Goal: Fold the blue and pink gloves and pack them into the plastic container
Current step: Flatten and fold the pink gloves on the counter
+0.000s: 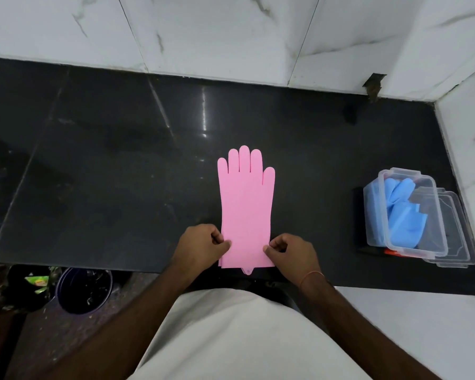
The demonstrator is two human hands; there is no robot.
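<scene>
On the dark counter [93, 160], right in front of the person, the pink gloves [246, 204] lie flat in a neat stack. From the edges at the cuff it looks like one glove on top of the other, but I cannot be sure. The long way of the stack runs straight away from the body — cuff at the near edge of the counter, fingers pointing at the white wall. A small tab at the cuff hangs just over the edge.

Both hands are at the cuff end. The left hand [203, 242] pinches the left edge of the cuff between thumb and curled fingers. The right hand [291, 249] pinches the right edge the same way. Each hand is as close as the other, one on each side, so neither has to reach. The wrists come in low from the body, and the arms angle in toward the middle.

Everything past the pinch lies away from the hands. So the fold, I think, would go forward, cuff lifted up and over toward the fingers.

Off to the right, well apart from the pink stack, stands the plastic container [433, 242]. The blue gloves [403, 212] are already inside it — bunched up. The right hand is nearer to it.
</scene>
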